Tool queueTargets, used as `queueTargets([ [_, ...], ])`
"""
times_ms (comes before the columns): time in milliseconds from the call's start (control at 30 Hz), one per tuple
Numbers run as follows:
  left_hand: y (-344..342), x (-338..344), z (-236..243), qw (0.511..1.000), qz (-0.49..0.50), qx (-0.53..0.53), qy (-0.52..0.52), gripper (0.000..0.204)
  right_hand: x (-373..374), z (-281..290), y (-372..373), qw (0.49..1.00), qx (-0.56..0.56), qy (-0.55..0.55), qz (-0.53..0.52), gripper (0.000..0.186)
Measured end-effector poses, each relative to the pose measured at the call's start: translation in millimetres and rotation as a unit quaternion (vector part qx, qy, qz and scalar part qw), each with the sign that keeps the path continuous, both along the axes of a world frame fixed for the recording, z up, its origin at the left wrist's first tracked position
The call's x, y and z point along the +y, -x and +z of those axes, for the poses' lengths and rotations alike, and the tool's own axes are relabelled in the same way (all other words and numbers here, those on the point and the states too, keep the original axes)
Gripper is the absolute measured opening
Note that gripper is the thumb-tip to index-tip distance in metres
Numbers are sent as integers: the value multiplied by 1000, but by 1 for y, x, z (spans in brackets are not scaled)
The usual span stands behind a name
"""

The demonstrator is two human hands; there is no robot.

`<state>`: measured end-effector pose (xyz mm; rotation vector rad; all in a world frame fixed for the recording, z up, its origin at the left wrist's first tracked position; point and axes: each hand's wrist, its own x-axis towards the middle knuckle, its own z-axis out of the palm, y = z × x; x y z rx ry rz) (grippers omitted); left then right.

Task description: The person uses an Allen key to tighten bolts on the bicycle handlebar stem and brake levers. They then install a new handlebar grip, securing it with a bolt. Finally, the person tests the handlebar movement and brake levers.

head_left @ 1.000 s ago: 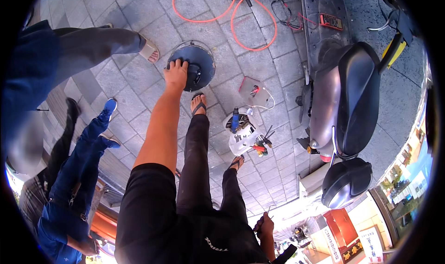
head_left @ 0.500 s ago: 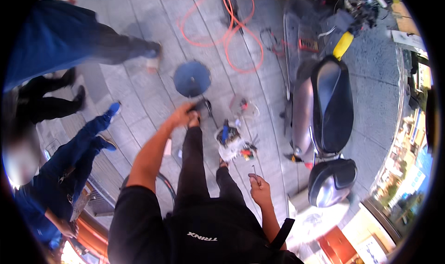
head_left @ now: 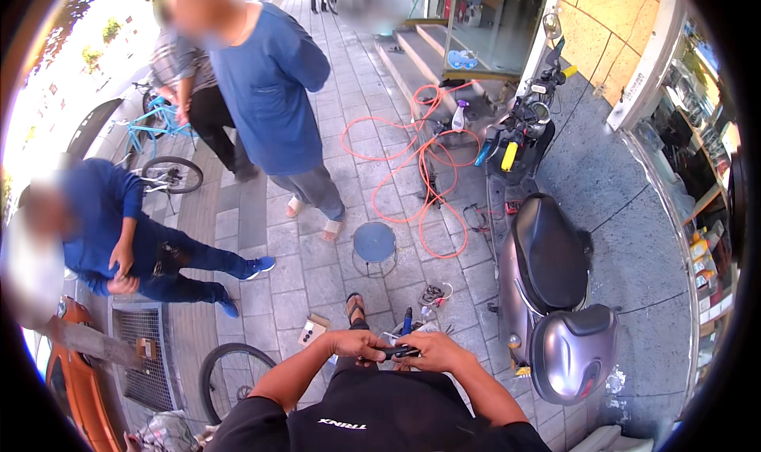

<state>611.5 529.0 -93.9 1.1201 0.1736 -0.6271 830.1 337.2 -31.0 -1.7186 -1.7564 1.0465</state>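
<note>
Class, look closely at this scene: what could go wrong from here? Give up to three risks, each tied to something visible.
1. The small black object held between the left hand and right hand could slip from the fingers.
2. If dropped, it might strike the open-sandalled foot just beyond the hands.
3. The looped orange hose on the paving could trip someone.

Place: outdoor shopfront pavement (head_left: 273, 325) | parked scooter (head_left: 517, 293) | entrance steps (head_left: 411, 59) | glass door (head_left: 499, 24)
</note>
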Motion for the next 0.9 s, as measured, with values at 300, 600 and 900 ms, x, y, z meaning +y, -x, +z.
queueTargets([
  [300, 122, -132, -2, 978, 170, 44, 116, 36, -85, 23, 92, 996, 46, -57, 58, 52],
  [600, 251, -246, 0, 941, 268, 15, 206, 40, -158, 29, 212, 978, 171, 96, 75, 50],
  [900, 409, -358, 14, 798, 598, 39, 61, 48, -193, -5, 353, 970, 179, 153, -50, 42],
])
